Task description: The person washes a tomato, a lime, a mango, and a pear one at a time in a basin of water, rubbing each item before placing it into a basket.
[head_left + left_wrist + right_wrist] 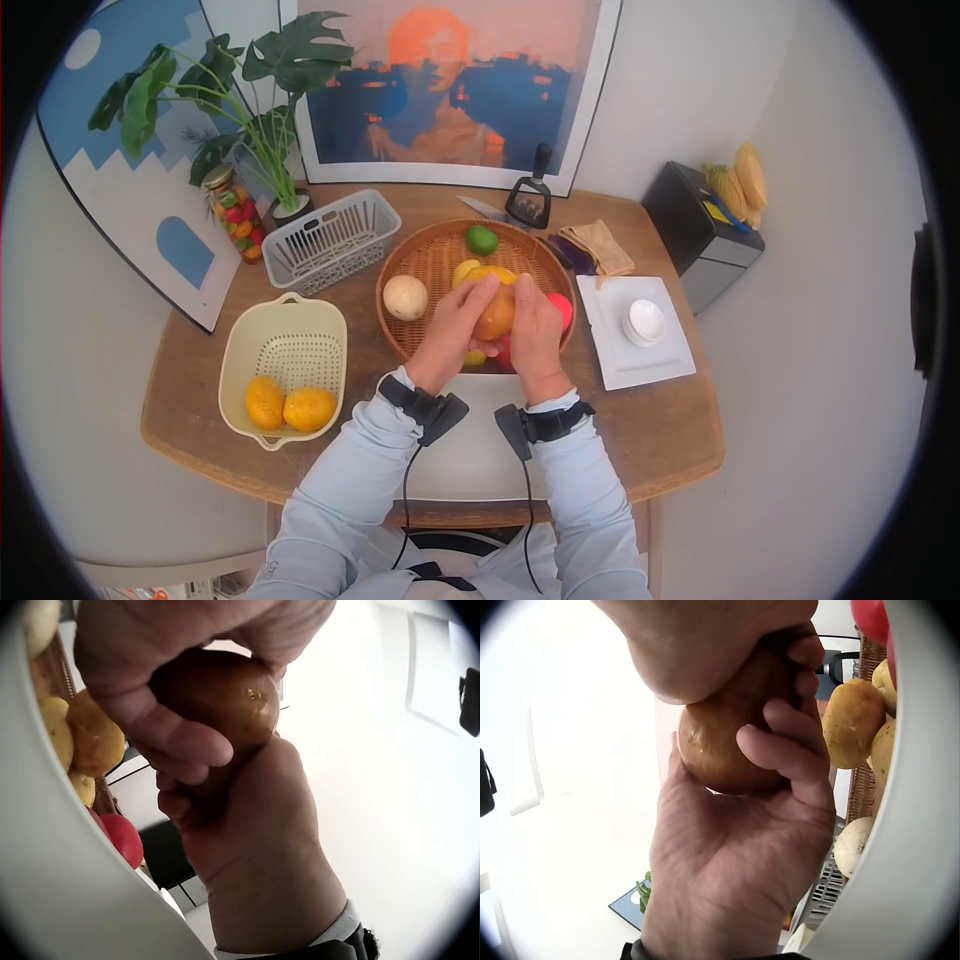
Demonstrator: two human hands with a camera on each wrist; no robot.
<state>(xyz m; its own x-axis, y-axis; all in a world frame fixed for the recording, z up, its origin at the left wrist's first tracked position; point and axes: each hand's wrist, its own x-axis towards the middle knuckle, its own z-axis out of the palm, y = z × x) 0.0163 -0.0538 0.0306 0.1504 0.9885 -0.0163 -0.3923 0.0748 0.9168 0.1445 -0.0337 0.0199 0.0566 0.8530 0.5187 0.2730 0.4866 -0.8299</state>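
From the head view, both hands, left [455,328] and right [538,338], meet over the wicker basket [432,258], and between them sits a glossy orange-brown fruit [495,315], cupped from both sides, thumbs up top! Just beneath and around it there's company: a red fruit [560,310] at the right, a pale round one [405,297] at the left. If that hold loosens, the likeliest trouble is a drop onto the pile, bruising skins and setting a neighbour rolling toward the rim. And watch the thin black cord [405,490] hanging from the left wrist; it could catch the edge of the worktop [690,430] and tug the arm just when steadiness matters. Over to the left wrist view: the left grip is closed around the fruit, fingers curled beneath it, the right hand wrapping the other side. That smooth, rounded skin looks like the weak point, liable to squirt away if the two palms press unevenly; whether it's wet, I cannot tell. Now the right wrist view: the left palm faces us, fingers bent over the fruit, while the right grip holds from the opposite side, its heel crowding in. Too hard a squeeze here could dent the flesh; too slack, and it slips.
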